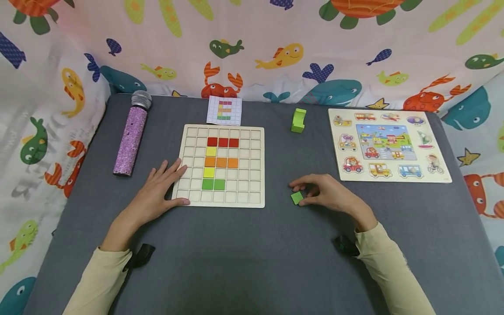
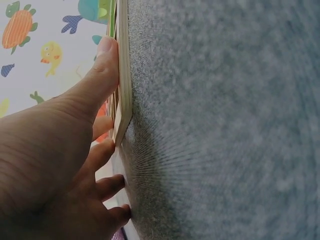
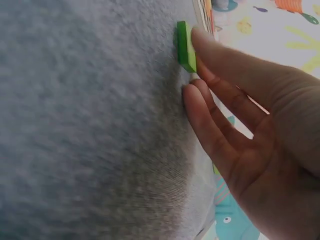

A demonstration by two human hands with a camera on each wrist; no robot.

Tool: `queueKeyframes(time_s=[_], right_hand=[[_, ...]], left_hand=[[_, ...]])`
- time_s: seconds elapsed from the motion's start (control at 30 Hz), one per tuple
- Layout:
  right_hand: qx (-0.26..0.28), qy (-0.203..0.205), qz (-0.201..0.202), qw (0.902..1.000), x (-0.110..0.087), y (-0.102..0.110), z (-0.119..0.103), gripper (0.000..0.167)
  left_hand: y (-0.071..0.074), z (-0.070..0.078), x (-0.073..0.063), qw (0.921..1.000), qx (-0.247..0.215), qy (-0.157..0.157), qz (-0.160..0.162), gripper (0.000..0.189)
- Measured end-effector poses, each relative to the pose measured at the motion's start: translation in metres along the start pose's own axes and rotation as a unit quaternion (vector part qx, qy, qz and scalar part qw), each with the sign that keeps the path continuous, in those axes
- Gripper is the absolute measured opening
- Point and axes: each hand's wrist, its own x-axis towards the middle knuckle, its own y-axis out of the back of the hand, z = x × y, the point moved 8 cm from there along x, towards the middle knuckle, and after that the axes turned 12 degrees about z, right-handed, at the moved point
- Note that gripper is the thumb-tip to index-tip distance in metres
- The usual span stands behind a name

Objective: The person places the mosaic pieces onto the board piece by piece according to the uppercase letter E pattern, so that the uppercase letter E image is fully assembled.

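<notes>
A wooden grid board point(image 1: 250, 186) lies flat on the table, bearing red, yellow, orange and green square tiles. My left hand point(image 1: 155, 192) rests spread at its left edge, with the thumb on the lower left corner; the left wrist view shows the thumb against the board's edge point(image 2: 125, 75). To the right of the board, my right hand point(image 1: 328, 192) pinches a green square tile point(image 1: 296, 198) between thumb and fingers, at the table surface. In the right wrist view the thumb touches this thin green tile point(image 3: 186, 47).
A printed pattern card point(image 1: 224, 111) lies behind the board. A green notched block point(image 1: 298, 120) stands right of the card. The vehicle picture puzzle point(image 1: 387, 168) lies at the right, and a glittery purple microphone point(image 1: 131, 138) at the left. A sea-animal cloth point(image 1: 260, 39) hangs behind.
</notes>
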Motion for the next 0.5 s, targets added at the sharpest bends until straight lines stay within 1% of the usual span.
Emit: queueKeyframes(time_s=[0.17,0.27,0.37,0.5], right_hand=[[-0.016,0.018,0.007,0.9997,-0.001,0.000,-0.003,0.043],[-0.026,0.016,0.017,0.9994,0.001,0.001,-0.003,0.041],[-0.020,0.009,0.018,0.9996,0.005,0.001,-0.003,0.039],[0.006,0.005,0.007,0.9999,0.013,-0.002,-0.007,0.035]], left_hand=[[0.000,0.000,0.000,1.0000,0.000,0.001,0.001,0.095],[0.000,0.000,0.000,1.0000,0.000,0.001,0.000,0.095],[0.001,0.000,0.000,1.0000,-0.002,0.001,0.000,0.094],[0.001,0.001,0.000,1.0000,-0.003,0.000,-0.002,0.094]])
